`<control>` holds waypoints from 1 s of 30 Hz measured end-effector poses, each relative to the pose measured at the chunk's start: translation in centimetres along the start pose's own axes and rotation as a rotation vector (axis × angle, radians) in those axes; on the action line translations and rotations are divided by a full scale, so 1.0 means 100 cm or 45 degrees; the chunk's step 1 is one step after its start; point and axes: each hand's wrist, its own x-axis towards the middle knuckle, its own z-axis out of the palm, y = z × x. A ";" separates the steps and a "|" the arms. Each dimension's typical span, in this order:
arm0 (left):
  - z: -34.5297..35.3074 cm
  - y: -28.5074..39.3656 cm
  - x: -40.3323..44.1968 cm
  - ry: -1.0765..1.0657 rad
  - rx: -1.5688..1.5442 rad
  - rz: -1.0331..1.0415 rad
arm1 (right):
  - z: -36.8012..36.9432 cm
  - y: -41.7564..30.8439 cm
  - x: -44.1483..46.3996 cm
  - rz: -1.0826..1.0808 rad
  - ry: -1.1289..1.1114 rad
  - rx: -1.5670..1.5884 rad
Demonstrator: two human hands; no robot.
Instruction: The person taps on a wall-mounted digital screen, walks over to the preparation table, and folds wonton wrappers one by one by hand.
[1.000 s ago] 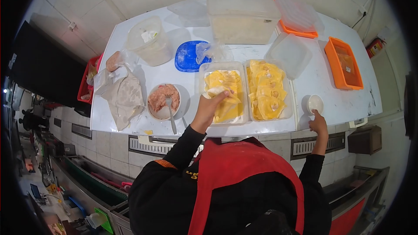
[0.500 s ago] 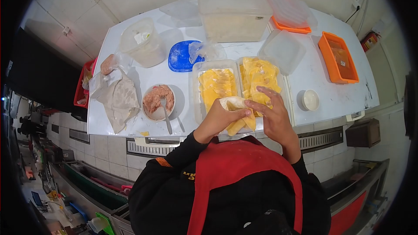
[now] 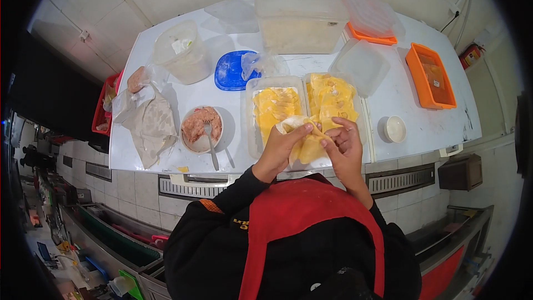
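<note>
A thin yellow wrapper (image 3: 304,149) is held between both hands over the table's front edge. My left hand (image 3: 284,147) grips its left side, thumb on top. My right hand (image 3: 345,149) pinches its right side between thumb and fingers. Just behind the hands, one clear container (image 3: 251,125) holds flat yellow sheets and another (image 3: 362,128) holds filled yellow pieces. To the left, a white bowl (image 3: 195,145) contains pink minced filling, with a metal fork (image 3: 212,153) standing in it. A small white bowl (image 3: 395,129) sits to the right.
A blue lid (image 3: 229,71), a clear tub (image 3: 182,55) and a large lidded box (image 3: 300,30) stand farther back. A cloth (image 3: 152,128) lies at the left. An orange tray (image 3: 433,78) is at the right, near a leaning clear lid (image 3: 363,66).
My right hand has left the small white bowl and come over to the wrapper, now pinching it. My left hand has brought the wrapper toward the front edge, where it is now more folded.
</note>
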 end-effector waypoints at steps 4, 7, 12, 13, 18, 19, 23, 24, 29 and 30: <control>0.004 0.000 -0.001 -0.046 -0.100 -0.053 | 0.000 -0.003 0.004 -0.162 0.157 0.180; 0.004 -0.002 -0.002 -0.143 0.112 -0.011 | -0.008 -0.008 0.010 -0.283 0.017 0.243; 0.003 0.005 -0.004 -0.165 0.784 0.105 | -0.017 -0.030 0.021 -0.352 -0.319 -0.113; 0.003 0.006 -0.004 -0.157 0.884 0.133 | -0.017 -0.034 0.023 -0.334 -0.345 -0.175; 0.005 0.017 -0.003 -0.089 1.160 0.182 | -0.018 -0.051 0.032 -0.184 -0.552 -0.441; 0.004 0.019 -0.002 -0.081 1.253 0.181 | -0.018 -0.051 0.032 -0.131 -0.556 -0.423; 0.000 0.020 0.001 -0.193 1.112 0.096 | -0.017 -0.045 0.030 0.039 -0.531 -0.227; -0.004 0.019 0.003 -0.232 1.069 0.058 | -0.017 -0.042 0.030 0.070 -0.518 -0.149; -0.008 0.010 0.010 -0.258 1.038 -0.010 | -0.012 -0.030 0.026 0.003 -0.371 -0.101; -0.008 0.009 0.012 -0.258 1.027 -0.001 | -0.012 -0.028 0.026 0.000 -0.359 -0.109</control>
